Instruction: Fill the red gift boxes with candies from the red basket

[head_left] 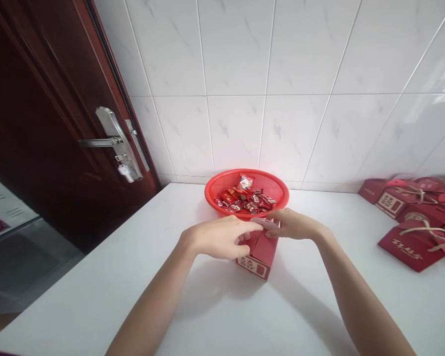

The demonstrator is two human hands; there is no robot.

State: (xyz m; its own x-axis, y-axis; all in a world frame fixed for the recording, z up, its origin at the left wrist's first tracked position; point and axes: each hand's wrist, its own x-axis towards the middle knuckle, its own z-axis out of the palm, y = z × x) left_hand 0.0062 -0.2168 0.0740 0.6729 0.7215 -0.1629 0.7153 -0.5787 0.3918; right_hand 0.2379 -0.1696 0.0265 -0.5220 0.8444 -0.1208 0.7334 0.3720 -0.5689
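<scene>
**One red box (265,247) on a white table (133,252)**

Directly below the fingers of both hands. Left hand (218,238) at the box's left side: thumb near the top edge, index finger stretched across, other fingers curled; cannot tell how firm the hold. Right hand (294,224) at the box's far end, fingertips pinching a pale flap (269,223). Just beyond the box, a basket (209,194) of wrapped sweets (244,201); well to its right, heaped gift boxes (413,247).

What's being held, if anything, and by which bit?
A red box: the right grip seems to pinch the flap at its far end. The left grip touches its top; whether it holds is unclear.
</scene>
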